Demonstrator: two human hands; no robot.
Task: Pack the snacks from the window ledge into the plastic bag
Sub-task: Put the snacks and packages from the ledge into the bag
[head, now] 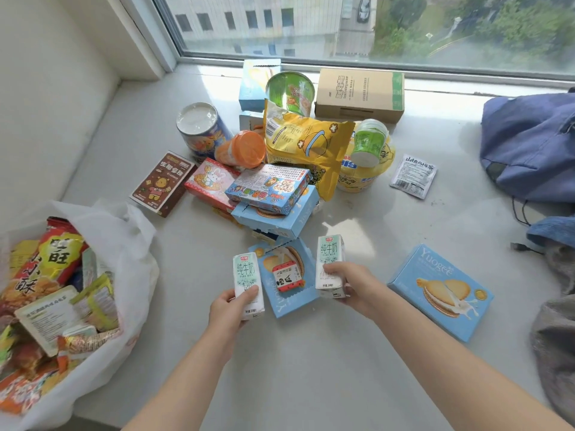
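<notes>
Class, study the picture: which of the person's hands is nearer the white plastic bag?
Left. The left hand, gripping a milk carton, is right of the plastic bag with bare ledge between; the right hand, gripping a second carton, lies farther to the right.

Large glass window (pixel 311 26) onto grey buildings (pixel 264 20) and green trees (pixel 513 23), white plaster wall (pixel 46 88) left, pale sunlit stone ledge (pixel 311 368)
</notes>
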